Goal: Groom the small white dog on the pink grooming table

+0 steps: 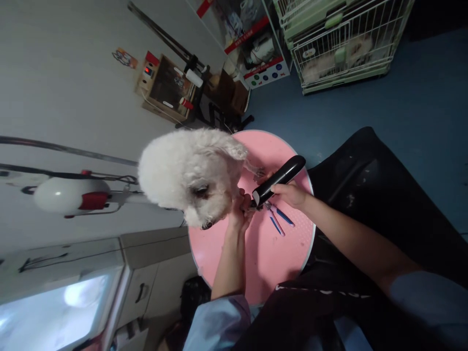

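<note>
A white fluffy dog [186, 170] is on a round pink table [281, 263], its head turned toward the lower part of the view. My left hand [241, 212] is closed around one of the dog's paws [253, 205], just beside its chin. In my right hand [290, 194] is a black pet hair clipper [280, 179], its head end right at that paw. Whether the blade touches the fur I cannot make out. Nail clippers [278, 219] with pink and blue handles lie on the table below the hair clipper. Another paw [259, 173] shows behind it.
A white and red cylindrical device [73, 195] on an arm stands left of the dog. Behind are a wooden box [168, 87], a shelf unit [252, 44] and a wire cage [343, 53] with an animal inside. A white cabinet [142, 287] is at lower left.
</note>
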{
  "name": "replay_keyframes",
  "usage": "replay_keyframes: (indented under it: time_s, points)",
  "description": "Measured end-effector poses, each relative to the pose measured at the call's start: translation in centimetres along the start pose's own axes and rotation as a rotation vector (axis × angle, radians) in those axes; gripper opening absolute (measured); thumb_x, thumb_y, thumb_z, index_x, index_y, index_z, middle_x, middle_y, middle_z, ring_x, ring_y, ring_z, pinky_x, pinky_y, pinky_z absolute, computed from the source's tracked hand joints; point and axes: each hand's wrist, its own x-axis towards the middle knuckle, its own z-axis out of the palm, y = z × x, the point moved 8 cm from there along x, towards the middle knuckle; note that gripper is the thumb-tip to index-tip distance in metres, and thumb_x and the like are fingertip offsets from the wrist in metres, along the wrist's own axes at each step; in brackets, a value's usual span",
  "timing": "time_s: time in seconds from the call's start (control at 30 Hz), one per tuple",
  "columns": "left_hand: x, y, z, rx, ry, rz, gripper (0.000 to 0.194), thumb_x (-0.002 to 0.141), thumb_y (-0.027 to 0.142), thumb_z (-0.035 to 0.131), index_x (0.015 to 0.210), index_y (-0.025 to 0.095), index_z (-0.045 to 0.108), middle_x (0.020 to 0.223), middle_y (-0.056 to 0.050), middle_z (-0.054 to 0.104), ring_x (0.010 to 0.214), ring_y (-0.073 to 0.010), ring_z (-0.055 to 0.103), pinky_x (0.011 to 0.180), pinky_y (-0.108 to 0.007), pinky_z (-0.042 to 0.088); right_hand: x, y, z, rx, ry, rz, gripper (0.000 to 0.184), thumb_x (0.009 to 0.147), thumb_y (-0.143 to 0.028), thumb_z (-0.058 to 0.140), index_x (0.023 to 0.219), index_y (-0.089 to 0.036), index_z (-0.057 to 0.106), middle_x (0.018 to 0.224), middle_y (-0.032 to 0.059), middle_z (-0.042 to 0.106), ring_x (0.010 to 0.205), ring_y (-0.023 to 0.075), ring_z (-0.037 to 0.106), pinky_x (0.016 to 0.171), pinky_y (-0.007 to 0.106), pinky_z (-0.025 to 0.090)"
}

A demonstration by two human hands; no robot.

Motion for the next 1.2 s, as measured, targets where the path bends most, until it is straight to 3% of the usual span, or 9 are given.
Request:
replay_keyframes:
  time_s: [0.13, 0.33, 0.43, 0.53, 0.7, 0.9, 1.0, 1.2]
  points:
    - [0.0, 0.0, 0.1, -0.033, -0.016, -0.038, 0.041, 0.063, 0.029, 0.078, 0.081, 0.022, 0.042, 0.050, 0.012, 0.030, 0.033, -0.0016, 0.020, 0.030, -0.014, 0.012, 0.2, 0.3, 0.1, -0.016, -0.025, 0.016, 0.032, 0.053, -0.025, 0.071, 0.082, -0.022, 0.058, 0.073, -0.0023, 0.068, 0.063, 0.0143, 0.060, 0.055, 0.026, 0.044]
    - [-0.1, 0.1, 0.2, -0.022, 0.064, -0.012, 0.038, 0.060, 0.023, 0.073, 0.081, 0.021, 0.041, 0.049, 0.012, 0.029, 0.033, -0.0019, 0.024, 0.031, -0.013, 0.013, 0.4, -0.9, 0.4, -0.172, -0.048, -0.019, 0.024, 0.054, -0.030, 0.075, 0.070, -0.020, 0.061, 0.061, -0.0034, 0.060, 0.060, 0.0148, 0.058, 0.054, 0.027, 0.044]
    - [-0.1, 0.4, 0.2, 0.039, 0.110, 0.050, 0.034, 0.060, 0.020, 0.068, 0.081, 0.020, 0.041, 0.047, 0.012, 0.033, 0.033, -0.0021, 0.026, 0.033, -0.014, 0.016, 0.1, -2.0, 0.0, -0.290, 0.058, -0.111, 0.023, 0.059, -0.035, 0.076, 0.067, -0.019, 0.061, 0.059, -0.0023, 0.059, 0.055, 0.0132, 0.054, 0.053, 0.028, 0.044]
    - [0.1, 0.5, 0.1, 0.095, 0.167, 0.099, 0.031, 0.058, 0.020, 0.065, 0.080, 0.020, 0.042, 0.046, 0.011, 0.039, 0.032, -0.0025, 0.026, 0.034, -0.015, 0.014, -0.8, -2.0, -0.3, -0.328, 0.194, -0.194, 0.033, 0.071, -0.046, 0.071, 0.060, -0.020, 0.056, 0.052, -0.0027, 0.053, 0.047, 0.0115, 0.048, 0.047, 0.027, 0.041]
    - [0.2, 0.6, 0.0, 0.136, 0.261, 0.132, 0.028, 0.053, 0.020, 0.060, 0.076, 0.020, 0.043, 0.045, 0.011, 0.043, 0.031, -0.0030, 0.026, 0.033, -0.016, 0.013, -2.4, -1.6, 1.0, -0.468, 0.205, -0.281, 0.035, 0.074, -0.041, 0.070, 0.055, -0.020, 0.049, 0.049, -0.0039, 0.050, 0.047, 0.0112, 0.049, 0.046, 0.025, 0.042]
    - [0.1, 0.6, 0.1, 0.129, 0.297, 0.137, 0.027, 0.052, 0.019, 0.058, 0.074, 0.020, 0.041, 0.045, 0.011, 0.043, 0.030, -0.0027, 0.025, 0.034, -0.017, 0.013, -3.2, -2.0, 0.2, -0.484, 0.275, -0.401, 0.023, 0.074, -0.037, 0.072, 0.076, -0.021, 0.056, 0.066, -0.0026, 0.060, 0.061, 0.0136, 0.058, 0.060, 0.026, 0.049]
    - [0.1, 0.6, 0.2, 0.114, 0.282, 0.140, 0.028, 0.053, 0.019, 0.059, 0.075, 0.020, 0.042, 0.046, 0.011, 0.043, 0.031, -0.0028, 0.026, 0.034, -0.017, 0.012, -3.0, -1.2, -0.7, -0.437, 0.272, -0.370, 0.023, 0.075, -0.040, 0.071, 0.077, -0.021, 0.057, 0.061, -0.0039, 0.058, 0.055, 0.0129, 0.056, 0.054, 0.026, 0.049]
    - [0.0, 0.4, 0.4, 0.068, 0.221, 0.116, 0.029, 0.056, 0.019, 0.061, 0.078, 0.020, 0.042, 0.046, 0.012, 0.039, 0.031, -0.0032, 0.026, 0.034, -0.017, 0.014, -1.9, -0.8, -0.7, -0.435, 0.160, -0.216, 0.035, 0.072, -0.044, 0.070, 0.053, -0.020, 0.053, 0.045, -0.0030, 0.052, 0.042, 0.0108, 0.050, 0.042, 0.023, 0.042]
